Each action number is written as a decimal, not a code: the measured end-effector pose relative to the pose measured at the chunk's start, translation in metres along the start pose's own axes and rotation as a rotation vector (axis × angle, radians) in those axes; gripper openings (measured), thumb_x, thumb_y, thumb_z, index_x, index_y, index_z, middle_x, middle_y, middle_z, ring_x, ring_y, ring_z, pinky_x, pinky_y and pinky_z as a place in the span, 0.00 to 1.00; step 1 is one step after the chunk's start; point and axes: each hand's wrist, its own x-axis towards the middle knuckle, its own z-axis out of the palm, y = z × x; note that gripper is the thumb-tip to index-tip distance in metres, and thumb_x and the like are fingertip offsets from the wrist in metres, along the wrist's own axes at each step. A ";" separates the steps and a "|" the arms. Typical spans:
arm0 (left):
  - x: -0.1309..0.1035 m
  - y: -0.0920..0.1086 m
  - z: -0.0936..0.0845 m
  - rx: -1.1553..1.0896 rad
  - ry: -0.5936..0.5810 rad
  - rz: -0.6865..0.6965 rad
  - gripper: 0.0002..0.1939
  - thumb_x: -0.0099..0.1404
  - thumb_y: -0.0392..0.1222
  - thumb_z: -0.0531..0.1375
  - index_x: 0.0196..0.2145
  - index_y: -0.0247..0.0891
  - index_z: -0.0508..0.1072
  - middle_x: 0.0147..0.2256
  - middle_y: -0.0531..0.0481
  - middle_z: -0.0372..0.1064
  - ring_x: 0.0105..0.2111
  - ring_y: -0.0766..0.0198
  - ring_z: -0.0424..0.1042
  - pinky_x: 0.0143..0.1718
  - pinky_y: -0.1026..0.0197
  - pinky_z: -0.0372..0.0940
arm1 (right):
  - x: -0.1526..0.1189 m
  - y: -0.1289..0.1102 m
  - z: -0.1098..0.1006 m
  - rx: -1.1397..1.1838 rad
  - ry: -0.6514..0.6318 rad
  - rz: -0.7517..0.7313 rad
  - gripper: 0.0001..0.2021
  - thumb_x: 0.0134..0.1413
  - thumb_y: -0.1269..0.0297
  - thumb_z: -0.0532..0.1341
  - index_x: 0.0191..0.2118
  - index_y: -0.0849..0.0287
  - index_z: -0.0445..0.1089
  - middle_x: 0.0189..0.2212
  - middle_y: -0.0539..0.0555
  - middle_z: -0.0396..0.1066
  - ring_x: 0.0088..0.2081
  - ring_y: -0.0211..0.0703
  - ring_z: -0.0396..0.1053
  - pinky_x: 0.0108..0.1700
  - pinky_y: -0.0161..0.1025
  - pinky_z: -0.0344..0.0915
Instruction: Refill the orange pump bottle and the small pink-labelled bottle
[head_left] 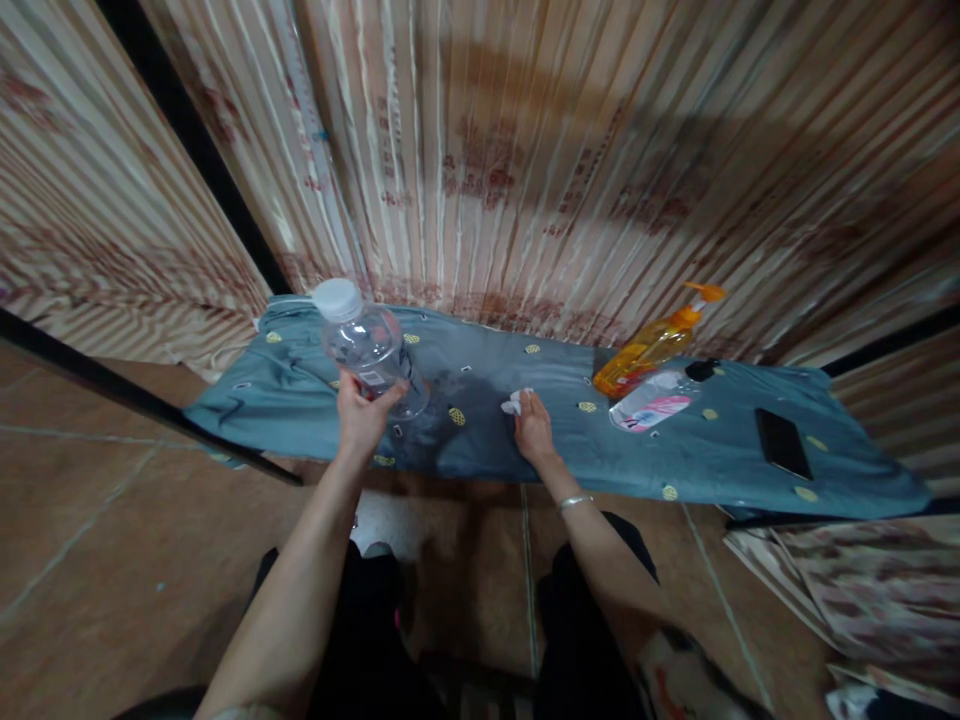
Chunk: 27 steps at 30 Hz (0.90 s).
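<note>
My left hand [365, 412] is closed round a clear plastic bottle [367, 345] with a white screw cap [337, 299], tilted above the left part of the cloth-covered shelf. A crumpled white tissue [517, 402] is pinched in the fingers of my right hand [534, 428], low over the middle of the cloth. To the right of that hand lies a clear bottle [652, 402] with a pink label and black cap. Just behind it, an orange pump bottle [651, 350] leans over or lies tilted; which one I cannot tell.
Blue-green cloth [495, 450] with yellow pineapple prints covers the narrow shelf. A dark phone [784, 443] lies near its right end. Behind hangs a pleated striped curtain [487, 200]. Black frame bars [195, 150] run down the left side. Brown tiled floor [97, 520] shows below.
</note>
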 end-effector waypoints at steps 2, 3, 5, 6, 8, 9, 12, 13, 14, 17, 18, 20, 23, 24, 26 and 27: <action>0.002 0.005 -0.003 -0.036 0.035 -0.055 0.42 0.44 0.50 0.77 0.55 0.39 0.69 0.43 0.45 0.77 0.42 0.53 0.78 0.52 0.46 0.73 | 0.024 -0.024 0.006 0.027 -0.020 0.053 0.22 0.66 0.74 0.50 0.62 0.75 0.65 0.61 0.78 0.69 0.65 0.57 0.65 0.69 0.61 0.59; 0.003 0.007 -0.005 -0.052 0.046 -0.073 0.43 0.42 0.50 0.77 0.54 0.40 0.70 0.43 0.45 0.77 0.42 0.53 0.78 0.52 0.46 0.73 | 0.032 -0.040 0.012 0.038 -0.025 0.047 0.22 0.68 0.74 0.49 0.63 0.75 0.63 0.62 0.77 0.69 0.66 0.56 0.64 0.69 0.60 0.58; 0.006 0.011 -0.007 -0.084 0.064 -0.099 0.42 0.41 0.50 0.77 0.53 0.40 0.70 0.43 0.44 0.77 0.43 0.53 0.78 0.53 0.46 0.73 | 0.040 -0.075 0.026 0.068 -0.059 -0.004 0.21 0.71 0.73 0.47 0.64 0.72 0.63 0.62 0.74 0.69 0.66 0.52 0.63 0.69 0.56 0.58; 0.007 0.012 -0.008 -0.096 0.074 -0.109 0.42 0.41 0.50 0.77 0.53 0.40 0.70 0.43 0.44 0.77 0.43 0.52 0.78 0.54 0.45 0.72 | 0.039 -0.092 0.034 0.079 -0.084 -0.032 0.21 0.71 0.74 0.47 0.63 0.70 0.64 0.62 0.72 0.71 0.66 0.51 0.63 0.69 0.54 0.58; 0.010 0.013 -0.009 -0.115 0.101 -0.120 0.41 0.39 0.50 0.77 0.51 0.40 0.71 0.43 0.43 0.77 0.44 0.51 0.77 0.55 0.44 0.72 | 0.028 -0.122 0.048 0.090 -0.144 -0.089 0.21 0.67 0.76 0.53 0.62 0.68 0.67 0.62 0.70 0.71 0.66 0.51 0.65 0.69 0.52 0.61; 0.012 0.012 -0.008 -0.121 0.113 -0.122 0.41 0.39 0.49 0.77 0.50 0.39 0.71 0.43 0.43 0.77 0.44 0.51 0.77 0.55 0.44 0.72 | 0.019 -0.131 0.052 0.092 -0.184 -0.131 0.22 0.64 0.78 0.55 0.62 0.67 0.68 0.63 0.69 0.70 0.65 0.51 0.66 0.69 0.51 0.62; 0.013 0.010 -0.004 -0.130 0.119 -0.126 0.38 0.39 0.50 0.76 0.48 0.39 0.71 0.42 0.45 0.77 0.44 0.52 0.77 0.53 0.45 0.72 | -0.016 -0.128 0.045 0.070 -0.299 -0.379 0.26 0.62 0.81 0.53 0.64 0.61 0.69 0.66 0.64 0.69 0.67 0.49 0.66 0.70 0.51 0.62; 0.012 0.009 -0.002 -0.126 0.107 -0.131 0.37 0.40 0.50 0.76 0.48 0.40 0.71 0.42 0.46 0.77 0.43 0.52 0.77 0.52 0.46 0.72 | -0.028 -0.116 0.036 0.060 -0.297 -0.429 0.27 0.62 0.81 0.52 0.64 0.59 0.70 0.66 0.62 0.70 0.67 0.48 0.66 0.70 0.51 0.63; 0.011 0.009 0.000 -0.119 0.093 -0.137 0.37 0.40 0.51 0.76 0.47 0.41 0.71 0.41 0.47 0.76 0.42 0.53 0.77 0.51 0.46 0.73 | -0.039 -0.099 0.024 0.034 -0.283 -0.448 0.28 0.62 0.81 0.51 0.64 0.57 0.70 0.66 0.60 0.70 0.68 0.48 0.66 0.70 0.50 0.63; 0.005 0.010 0.004 -0.109 0.055 -0.134 0.39 0.40 0.54 0.76 0.48 0.42 0.71 0.40 0.48 0.76 0.40 0.53 0.77 0.49 0.47 0.73 | -0.064 -0.031 -0.024 -0.035 -0.227 -0.366 0.28 0.62 0.82 0.48 0.63 0.63 0.70 0.65 0.66 0.70 0.68 0.53 0.66 0.69 0.53 0.63; 0.003 0.010 0.005 -0.110 0.040 -0.125 0.39 0.40 0.55 0.76 0.49 0.42 0.71 0.40 0.47 0.76 0.40 0.53 0.77 0.48 0.47 0.73 | -0.069 -0.006 -0.040 -0.053 -0.198 -0.312 0.28 0.62 0.82 0.46 0.62 0.67 0.70 0.63 0.73 0.70 0.67 0.57 0.66 0.69 0.59 0.63; 0.000 0.009 0.005 -0.102 0.009 -0.101 0.40 0.40 0.57 0.76 0.49 0.42 0.70 0.40 0.47 0.76 0.39 0.53 0.76 0.49 0.46 0.73 | -0.077 0.038 -0.067 -0.103 -0.047 -0.153 0.25 0.60 0.80 0.49 0.59 0.68 0.71 0.59 0.75 0.72 0.65 0.62 0.68 0.66 0.66 0.64; -0.004 0.008 0.004 -0.088 -0.025 -0.075 0.40 0.41 0.58 0.76 0.49 0.43 0.70 0.40 0.48 0.75 0.39 0.54 0.76 0.51 0.46 0.72 | -0.089 0.074 -0.077 -0.120 0.215 0.004 0.20 0.64 0.73 0.50 0.57 0.65 0.71 0.61 0.78 0.68 0.65 0.64 0.65 0.65 0.67 0.62; -0.005 0.008 0.004 -0.086 -0.033 -0.073 0.40 0.41 0.59 0.76 0.49 0.43 0.69 0.40 0.48 0.75 0.39 0.54 0.76 0.51 0.46 0.72 | -0.094 0.073 -0.071 -0.115 0.240 0.011 0.20 0.65 0.72 0.49 0.58 0.66 0.70 0.60 0.79 0.68 0.65 0.66 0.65 0.64 0.68 0.63; -0.006 0.009 0.006 -0.086 -0.040 -0.080 0.42 0.40 0.59 0.77 0.50 0.43 0.69 0.40 0.47 0.75 0.41 0.53 0.76 0.52 0.45 0.71 | -0.105 0.055 -0.047 -0.079 0.265 0.017 0.21 0.67 0.71 0.49 0.61 0.66 0.68 0.61 0.79 0.68 0.66 0.66 0.64 0.66 0.67 0.63; -0.007 0.010 0.007 -0.086 -0.041 -0.085 0.44 0.39 0.59 0.77 0.51 0.42 0.69 0.40 0.47 0.75 0.42 0.52 0.76 0.52 0.45 0.71 | -0.111 0.037 -0.031 -0.070 0.252 0.001 0.22 0.66 0.72 0.49 0.62 0.64 0.67 0.62 0.77 0.68 0.67 0.64 0.64 0.67 0.65 0.63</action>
